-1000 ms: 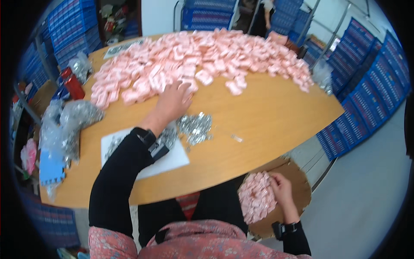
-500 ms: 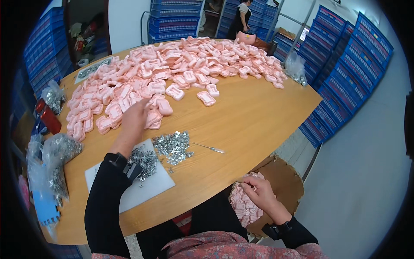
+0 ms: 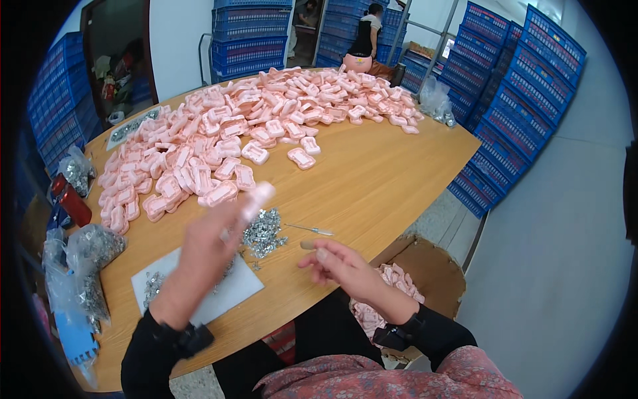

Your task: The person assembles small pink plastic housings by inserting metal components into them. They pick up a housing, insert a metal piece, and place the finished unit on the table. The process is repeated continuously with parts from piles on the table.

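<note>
L hand point(image 3: 216, 236) back gripping pink pc point(image 3: 260, 198), R hand point(image 3: 342, 268) raised, half curled, hold unclear, nr open table edge point(image 3: 389, 238)

Bright, even indoor light with soft shadows; the left hand point(image 3: 211, 234) and its pink piece point(image 3: 259, 198) smear with motion blur; straight edges bow toward the black fisheye rim.

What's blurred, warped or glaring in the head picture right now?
Head view: motion smears the left hand and the pink piece in it, while the right hand looks sharper; head view: stacked blue crates lean near the dark fisheye rim; head view: metal pieces glint.
</note>
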Motion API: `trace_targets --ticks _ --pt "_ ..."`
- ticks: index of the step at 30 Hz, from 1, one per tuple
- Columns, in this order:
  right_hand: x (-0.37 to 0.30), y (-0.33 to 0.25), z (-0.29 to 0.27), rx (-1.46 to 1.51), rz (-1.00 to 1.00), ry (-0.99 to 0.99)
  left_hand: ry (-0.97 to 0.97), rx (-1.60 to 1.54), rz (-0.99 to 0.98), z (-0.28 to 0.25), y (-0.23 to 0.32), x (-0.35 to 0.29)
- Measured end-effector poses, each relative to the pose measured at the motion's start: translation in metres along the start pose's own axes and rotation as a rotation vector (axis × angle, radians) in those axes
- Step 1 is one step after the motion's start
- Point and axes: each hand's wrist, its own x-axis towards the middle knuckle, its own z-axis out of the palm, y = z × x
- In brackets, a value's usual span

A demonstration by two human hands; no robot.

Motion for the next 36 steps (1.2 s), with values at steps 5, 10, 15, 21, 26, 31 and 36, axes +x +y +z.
trace_targets --ticks 5,10,15,21,26,31,36 --pt "0.007 0.014 0.007 0.521 0.214 -0.099 -0.301 -0.043 0.343 0.002 0.071 -0.042" --pt "-0.006 0.023 0.006 0.175 0.116 -0.08 -0.358 -0.243 0.219 0.007 0.084 -0.065" --pt "-0.014 0.02 0.022 -0.083 0.029 -0.255 -0.206 -1.118 -0.713 0.044 0.084 -0.106" --pt "-0.011 0.022 0.037 -0.591 -0.222 -0.234 -0.45 -1.451 -0.902 0.04 0.069 -0.121" --pt "0.001 0.04 0.035 -0.454 -0.073 -0.23 -0.464 -1.477 -1.003 0.038 0.06 -0.132" --pt "0.01 0.024 0.051 -0.511 -0.038 -0.32 -0.399 -1.687 -1.148 0.04 0.046 -0.148" --pt "0.028 0.015 0.037 -0.753 -0.264 -0.143 -0.224 -1.512 -1.179 0.035 0.05 -0.148"
